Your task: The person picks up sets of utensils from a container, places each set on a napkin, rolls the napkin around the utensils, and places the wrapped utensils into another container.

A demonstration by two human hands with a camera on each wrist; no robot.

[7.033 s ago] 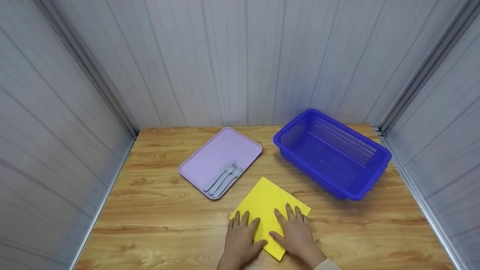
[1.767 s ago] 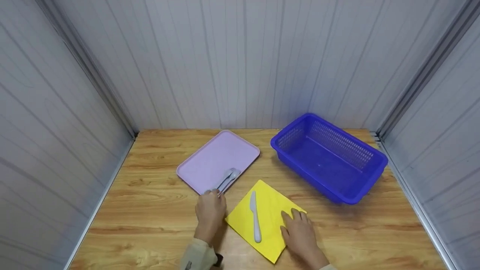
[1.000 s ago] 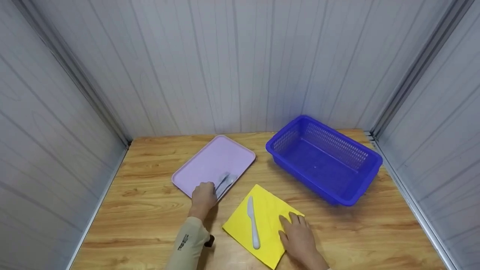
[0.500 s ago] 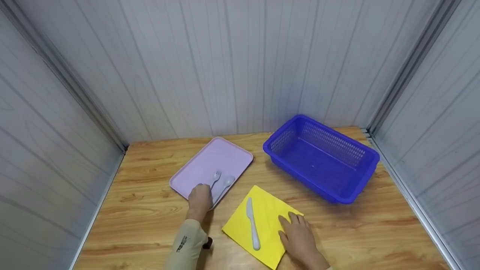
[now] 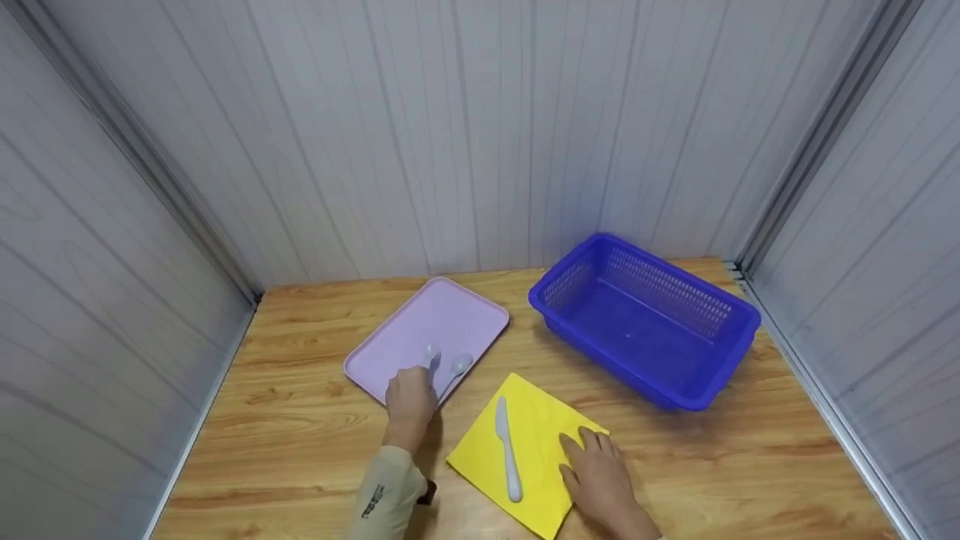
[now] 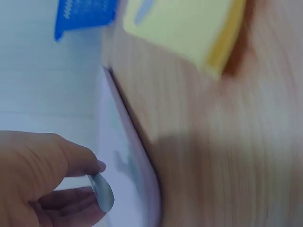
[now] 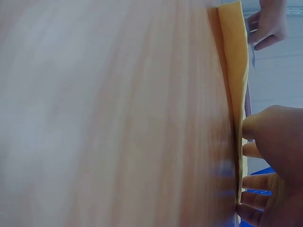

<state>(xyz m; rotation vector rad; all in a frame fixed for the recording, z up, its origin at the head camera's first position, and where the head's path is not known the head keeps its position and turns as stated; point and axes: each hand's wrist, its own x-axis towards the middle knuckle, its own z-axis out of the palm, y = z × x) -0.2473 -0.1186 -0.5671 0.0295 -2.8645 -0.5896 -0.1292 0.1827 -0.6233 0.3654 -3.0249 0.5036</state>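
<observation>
My left hand (image 5: 409, 399) pinches a grey fork (image 5: 434, 361) over the near edge of the pink tray (image 5: 420, 322). In the left wrist view, the rounded handle end of the fork (image 6: 102, 193) pokes out between thumb and fingers. A grey spoon (image 5: 461, 364) lies on the tray beside the fork, its handle partly hidden by the hand. To the right, a grey knife (image 5: 508, 454) lies on a folded yellow napkin (image 5: 544, 420). My right hand (image 5: 601, 476) rests on the napkin's right side, fingers spread and slightly bent.
A blue plastic basket (image 5: 637, 330) with perforated sides stands at the back right. Pale wall panels (image 5: 480, 135) enclose the wooden table (image 5: 300, 420) at the back and both sides.
Since the earliest frame, the knife has moved from tray to napkin. My left hand has separated the fork from the spoon and lifted it slightly. My right hand stays on the napkin.
</observation>
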